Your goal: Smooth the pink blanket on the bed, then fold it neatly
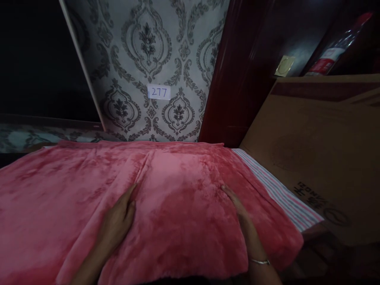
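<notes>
- Apparently the pink blanket (184, 198), overlapping a striped cloth (277, 188) below the patterned wall (148, 59), is being folded or straightened.
- The next move likely calls for squaring its edges.
- Left hand (118, 217) slants inward along one side of the folded middle; right hand (237, 204) leans inward along the other.
- They rest well apart; whether either pinches plush, I cannot tell.

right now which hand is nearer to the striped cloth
The right hand. It touches the pink blanket to the left of the striped cloth; the left hand is on the blanket too, much farther left.
</notes>
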Tool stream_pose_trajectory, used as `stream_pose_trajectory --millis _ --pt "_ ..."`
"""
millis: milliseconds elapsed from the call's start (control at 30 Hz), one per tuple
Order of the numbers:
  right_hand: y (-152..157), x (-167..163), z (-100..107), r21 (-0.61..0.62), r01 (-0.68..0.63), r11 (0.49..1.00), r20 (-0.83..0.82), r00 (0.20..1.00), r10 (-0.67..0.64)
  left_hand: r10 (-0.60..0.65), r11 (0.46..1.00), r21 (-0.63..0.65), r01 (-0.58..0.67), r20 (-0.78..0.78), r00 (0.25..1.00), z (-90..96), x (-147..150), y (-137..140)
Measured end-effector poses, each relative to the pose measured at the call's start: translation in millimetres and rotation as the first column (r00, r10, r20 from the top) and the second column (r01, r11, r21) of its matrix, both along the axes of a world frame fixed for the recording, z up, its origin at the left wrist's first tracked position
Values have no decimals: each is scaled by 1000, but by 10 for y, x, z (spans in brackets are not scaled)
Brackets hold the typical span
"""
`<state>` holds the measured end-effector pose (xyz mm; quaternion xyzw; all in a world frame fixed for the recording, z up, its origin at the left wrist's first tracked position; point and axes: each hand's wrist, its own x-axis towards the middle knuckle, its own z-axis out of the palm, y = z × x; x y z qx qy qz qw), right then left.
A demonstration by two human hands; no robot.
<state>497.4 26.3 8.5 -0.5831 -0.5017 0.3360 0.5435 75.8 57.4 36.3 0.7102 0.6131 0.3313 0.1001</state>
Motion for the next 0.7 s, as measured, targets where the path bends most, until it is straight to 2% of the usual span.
stream_pose_trajectory --millis 100,200,367,533,700 --pt "-193 -51 -7 -1 26 1000 46 999 -26 0 1000 -4 0 -6 1000 3 -5 -2" --pt "-383 -104 -69 71 67 995 161 984 -77 -5 999 33 5 0 1000 15 23 -12" --pt "-450 -159 -118 104 114 988 389 910 -146 -4 998 67 5 -8 1000 0 12 -9" --pt "-501 -155 -149 107 121 987 430 889 -156 15 997 76 -14 -2 1000 5 45 -30" --pt "-479 -80 -182 98 60 993 352 932 -91 -12 998 55 12 5 1000 82 51 -41"
